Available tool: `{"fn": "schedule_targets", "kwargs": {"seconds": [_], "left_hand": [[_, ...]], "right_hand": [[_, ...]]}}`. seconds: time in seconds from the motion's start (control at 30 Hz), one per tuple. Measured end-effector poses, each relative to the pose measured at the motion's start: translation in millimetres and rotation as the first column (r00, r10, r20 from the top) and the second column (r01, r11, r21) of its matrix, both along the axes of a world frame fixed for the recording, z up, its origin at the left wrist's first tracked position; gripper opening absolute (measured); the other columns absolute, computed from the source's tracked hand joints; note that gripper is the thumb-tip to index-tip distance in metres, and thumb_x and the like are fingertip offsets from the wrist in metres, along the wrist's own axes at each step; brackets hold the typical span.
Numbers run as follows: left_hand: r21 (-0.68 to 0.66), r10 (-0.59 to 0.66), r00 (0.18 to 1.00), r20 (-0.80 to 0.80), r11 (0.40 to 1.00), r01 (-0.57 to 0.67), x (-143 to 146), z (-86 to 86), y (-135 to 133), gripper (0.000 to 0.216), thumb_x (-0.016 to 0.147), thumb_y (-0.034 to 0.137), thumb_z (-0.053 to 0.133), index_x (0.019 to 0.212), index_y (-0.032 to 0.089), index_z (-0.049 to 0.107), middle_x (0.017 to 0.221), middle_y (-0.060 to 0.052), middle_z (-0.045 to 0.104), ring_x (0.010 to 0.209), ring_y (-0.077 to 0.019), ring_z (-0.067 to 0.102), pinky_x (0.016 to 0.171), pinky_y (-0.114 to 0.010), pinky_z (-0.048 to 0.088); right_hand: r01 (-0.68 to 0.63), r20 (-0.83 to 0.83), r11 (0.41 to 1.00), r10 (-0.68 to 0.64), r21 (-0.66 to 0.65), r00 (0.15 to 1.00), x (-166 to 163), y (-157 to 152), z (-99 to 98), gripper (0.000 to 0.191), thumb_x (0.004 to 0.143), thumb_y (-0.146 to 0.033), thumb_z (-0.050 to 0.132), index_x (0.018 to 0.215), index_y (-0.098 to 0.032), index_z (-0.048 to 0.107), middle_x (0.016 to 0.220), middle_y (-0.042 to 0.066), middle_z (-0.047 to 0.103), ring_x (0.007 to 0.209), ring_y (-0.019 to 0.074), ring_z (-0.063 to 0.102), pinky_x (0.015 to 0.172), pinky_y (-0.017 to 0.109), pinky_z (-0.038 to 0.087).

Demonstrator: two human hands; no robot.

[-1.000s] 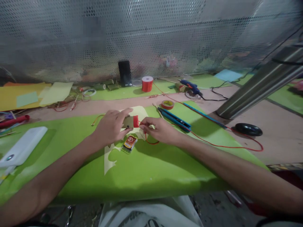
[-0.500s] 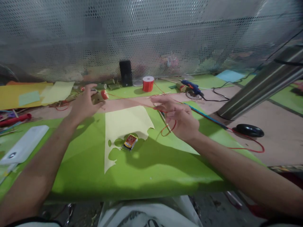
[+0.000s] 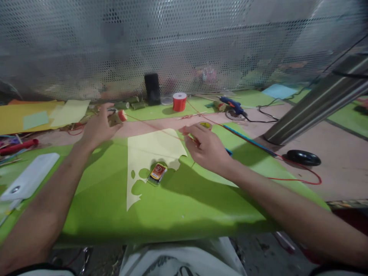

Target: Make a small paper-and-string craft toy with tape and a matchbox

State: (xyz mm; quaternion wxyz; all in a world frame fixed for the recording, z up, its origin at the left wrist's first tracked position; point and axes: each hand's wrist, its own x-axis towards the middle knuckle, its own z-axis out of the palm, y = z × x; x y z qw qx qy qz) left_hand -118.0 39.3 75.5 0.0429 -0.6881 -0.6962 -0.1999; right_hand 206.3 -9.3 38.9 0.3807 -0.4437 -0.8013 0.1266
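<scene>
Light is dim and greyish; the right hand (image 3: 205,147) throws a broad, soft shadow toward 6 o'clock on the green mat (image 3: 100,184). Pale glare streaks the metal pole (image 3: 312,103) near 3 o'clock, and wide-angle distortion stretches the edges.

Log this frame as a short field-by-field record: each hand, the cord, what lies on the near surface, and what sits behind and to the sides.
Left hand: left hand holds a short tube, red-rimmed end toward the right
Right hand: right hand, fingertips together at the red cord
Cord: runs from the tube's red end to the right hand
Near surface: cut-out pale paper on green covering; small packet at the paper's lower edge
Behind: red spool, upright dark phone, blue glue gun
Far left: white power bank
Far right: black mouse
</scene>
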Motion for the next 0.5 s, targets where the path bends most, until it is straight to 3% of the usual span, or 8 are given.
{"fn": "schedule_targets", "kwargs": {"seconds": [0.1, 0.17, 0.23, 0.33, 0.5], "left_hand": [[0.008, -0.016, 1.0, -0.027, 1.0, 0.016, 2.8, 2.1, -2.5, 0.077, 0.083, 0.047, 0.07, 0.145, 0.019, 0.035, 0.137, -0.021, 0.061, 0.115, -0.0398, 0.065, 0.096, -0.057, 0.05], [0.01, -0.049, 0.998, -0.036, 0.999, 0.05, 2.7, 2.3, -3.2, 0.077, 0.084, 0.044, 0.07, 0.146, 0.016, 0.034, 0.136, -0.021, 0.062, 0.118, -0.0386, 0.063, 0.098, -0.056, 0.049], [0.009, -0.105, 0.993, -0.046, 0.994, 0.106, 0.3, 0.9, -2.5, 0.074, 0.086, 0.042, 0.068, 0.145, 0.015, 0.034, 0.137, -0.02, 0.061, 0.121, -0.0369, 0.06, 0.1, -0.055, 0.047], [0.008, -0.192, 0.98, -0.06, 0.981, 0.193, -5.6, -2.5, 1.0, 0.068, 0.087, 0.038, 0.067, 0.143, 0.015, 0.036, 0.138, -0.018, 0.059, 0.127, -0.0333, 0.056, 0.104, -0.051, 0.045], [-0.013, -0.247, 0.968, -0.04, 0.969, 0.247, -11.1, -4.3, 6.2, 0.065, 0.084, 0.032, 0.07, 0.139, 0.012, 0.042, 0.131, -0.016, 0.063, 0.124, -0.0299, 0.056, 0.106, -0.048, 0.043]], "right_hand": [[0.038, 0.285, 0.999, -0.026, -0.038, 0.958, -0.9, 2.2, -2.2, 0.034, 0.092, -0.024, 0.047, 0.121, -0.012, 0.061, 0.129, 0.017, 0.062, 0.101, 0.0263, 0.063, 0.078, 0.035, 0.046], [0.089, 0.431, 0.99, -0.034, -0.108, 0.901, -1.6, 4.1, -2.9, 0.034, 0.094, -0.029, 0.05, 0.122, -0.013, 0.062, 0.126, 0.016, 0.064, 0.1, 0.0283, 0.065, 0.076, 0.035, 0.045], [0.127, 0.523, 0.979, -0.026, -0.158, 0.852, -2.2, 6.1, -2.7, 0.027, 0.096, -0.031, 0.05, 0.11, -0.015, 0.067, 0.111, 0.014, 0.071, 0.091, 0.0271, 0.067, 0.069, 0.033, 0.041], [0.131, 0.563, 0.979, -0.022, -0.154, 0.826, -2.0, 8.0, -1.1, 0.025, 0.098, -0.029, 0.047, 0.09, -0.018, 0.068, 0.093, 0.01, 0.073, 0.081, 0.0233, 0.066, 0.061, 0.031, 0.033], [0.134, 0.508, 0.978, -0.034, -0.162, 0.861, 0.4, 6.9, 3.6, 0.024, 0.096, -0.027, 0.046, 0.085, -0.019, 0.065, 0.088, 0.008, 0.072, 0.072, 0.0195, 0.061, 0.058, 0.03, 0.027]]}}
